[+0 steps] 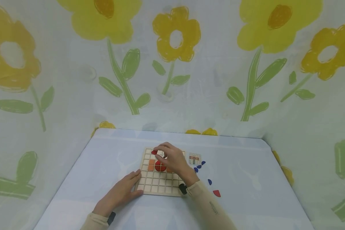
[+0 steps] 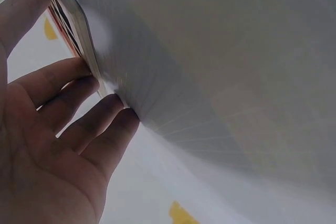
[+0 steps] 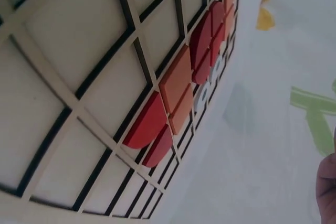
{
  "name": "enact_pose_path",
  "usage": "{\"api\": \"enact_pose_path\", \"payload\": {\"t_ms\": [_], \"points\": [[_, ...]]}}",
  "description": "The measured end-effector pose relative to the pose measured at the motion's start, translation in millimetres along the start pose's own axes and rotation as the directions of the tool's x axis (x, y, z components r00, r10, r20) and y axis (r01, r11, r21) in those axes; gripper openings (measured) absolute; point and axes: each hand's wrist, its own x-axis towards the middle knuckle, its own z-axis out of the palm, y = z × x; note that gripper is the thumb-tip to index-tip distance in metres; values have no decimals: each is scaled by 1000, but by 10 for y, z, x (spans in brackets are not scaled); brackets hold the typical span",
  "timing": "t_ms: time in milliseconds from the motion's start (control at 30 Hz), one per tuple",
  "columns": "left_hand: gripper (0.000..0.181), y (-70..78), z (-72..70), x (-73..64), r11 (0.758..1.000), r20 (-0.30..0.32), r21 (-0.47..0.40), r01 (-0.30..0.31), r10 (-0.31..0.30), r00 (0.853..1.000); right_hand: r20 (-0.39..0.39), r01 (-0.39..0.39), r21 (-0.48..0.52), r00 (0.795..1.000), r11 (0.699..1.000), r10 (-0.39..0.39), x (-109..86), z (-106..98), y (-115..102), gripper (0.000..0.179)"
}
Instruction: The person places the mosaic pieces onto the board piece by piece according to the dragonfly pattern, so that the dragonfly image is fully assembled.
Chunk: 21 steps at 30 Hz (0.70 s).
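On the table lies a wooden grid board holding colored pieces. My left hand rests against its lower left corner, fingers along the left edge and thumb at the front edge; the left wrist view shows the fingertips on the frame. Over the board's upper part, my right hand pinches a red quarter-round piece between thumb and index finger. Below it sit a red circle of several pieces and orange squares. In the right wrist view, red pieces adjoin orange squares, with white ring-marked pieces beyond.
A small pattern card lies right of the board. Several blue half-round pieces are scattered near it, with another blue piece and a red quarter-round piece nearer me. A flower-printed curtain encloses the table.
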Motion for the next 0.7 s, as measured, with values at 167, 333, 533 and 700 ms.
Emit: {"api": "enact_pose_path", "payload": {"t_ms": [167, 333, 533, 700], "points": [[75, 10, -21, -18, 1000, -15, -1, -31, 31, 999, 144, -81, -56, 986, 995, 88, 101, 96, -3, 24], [74, 4, -22, -22, 998, -25, -4, -55, 55, 998, 318, -175, -114, 926, 978, 203, 212, 198, -21, 23], [74, -1, -32, -36, 997, -28, -13, -82, 81, 996, 438, -212, -145, 862, 966, 255, 312, 315, -18, 17], [74, 18, -62, -44, 996, -21, -17, -87, 86, 996, 499, -253, -148, 816, 956, 293, 385, 338, -54, 18]]}}
